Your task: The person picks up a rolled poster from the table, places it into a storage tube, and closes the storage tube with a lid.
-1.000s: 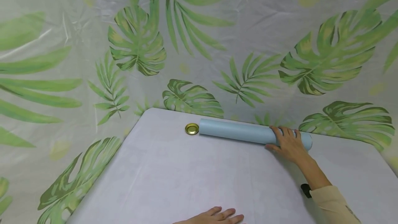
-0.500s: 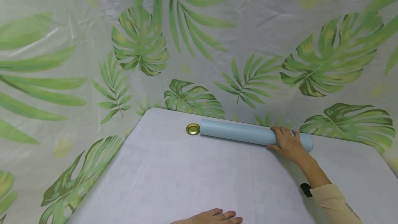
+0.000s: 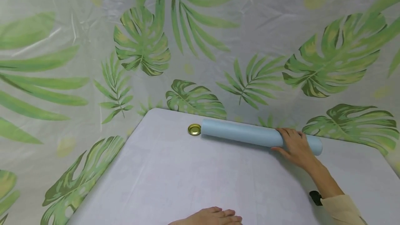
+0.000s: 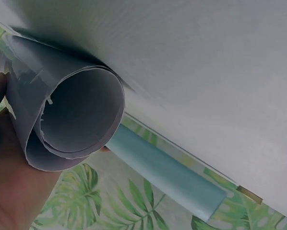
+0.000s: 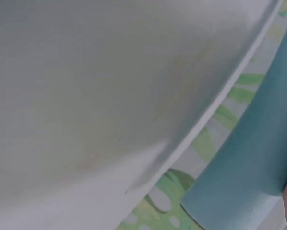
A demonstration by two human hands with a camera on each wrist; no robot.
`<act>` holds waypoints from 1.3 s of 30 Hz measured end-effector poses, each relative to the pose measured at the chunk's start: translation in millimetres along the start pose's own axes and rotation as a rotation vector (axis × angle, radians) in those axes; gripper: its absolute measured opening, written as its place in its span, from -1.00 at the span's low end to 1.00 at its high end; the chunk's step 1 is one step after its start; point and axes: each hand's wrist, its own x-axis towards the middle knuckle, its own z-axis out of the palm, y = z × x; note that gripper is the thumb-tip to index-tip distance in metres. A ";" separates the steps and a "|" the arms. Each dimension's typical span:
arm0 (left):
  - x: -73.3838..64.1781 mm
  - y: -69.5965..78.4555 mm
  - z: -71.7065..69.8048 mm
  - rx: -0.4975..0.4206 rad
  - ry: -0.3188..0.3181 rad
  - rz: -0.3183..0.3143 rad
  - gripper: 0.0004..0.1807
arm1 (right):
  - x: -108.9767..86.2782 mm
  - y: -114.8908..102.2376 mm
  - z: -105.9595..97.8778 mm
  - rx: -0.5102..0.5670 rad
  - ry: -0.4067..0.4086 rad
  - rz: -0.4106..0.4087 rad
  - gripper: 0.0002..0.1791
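Note:
A long light blue roll (image 3: 240, 133) lies across the far side of the white table. My right hand (image 3: 295, 148) grips it near its right end, thumb on the near side and fingers over the top. A shadow shows beneath the roll. My left hand (image 3: 209, 217) is low in the head view, its fingers pointing right. In the left wrist view my left hand (image 4: 18, 187) curls along the outside of a greyish-white rolled sheet (image 4: 33, 62), whose spiral end faces the camera. That rolled sheet does not show in the head view.
A small gold round dish or lid (image 3: 194, 129) sits at the blue roll's left end. The white table (image 3: 187, 176) has rounded far corners. A leaf-patterned plastic covering (image 3: 200, 37) stands right behind its far edge.
My right hand and the blue roll's right end have shifted right and slightly nearer, while the left end stays by the gold dish. My left fingers have drawn closer together.

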 end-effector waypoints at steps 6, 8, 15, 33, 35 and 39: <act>-5.7 -11.1 -13.0 -0.087 0.007 -0.064 -0.44 | -9.8 2.0 -18.2 0.010 0.116 -0.027 -0.12; -10.6 -17.2 -16.4 -0.159 0.042 -0.097 -0.45 | -13.1 2.6 -25.9 0.006 0.129 -0.019 -0.06; -36.0 -40.9 -22.9 -0.287 0.199 -0.245 -0.54 | -26.6 8.4 -44.5 -0.017 0.129 0.029 0.10; -78.5 -89.5 -19.9 -0.314 0.312 -0.503 -0.59 | -66.4 19.2 -77.8 -0.082 0.242 0.082 0.17; -83.1 -94.0 -21.3 -0.282 0.325 -0.513 -0.59 | -71.6 21.3 -81.9 -0.102 0.249 0.086 0.18; -93.0 -105.1 -24.0 -0.208 0.356 -0.538 -0.59 | -82.2 26.9 -88.8 -0.143 0.260 0.093 0.20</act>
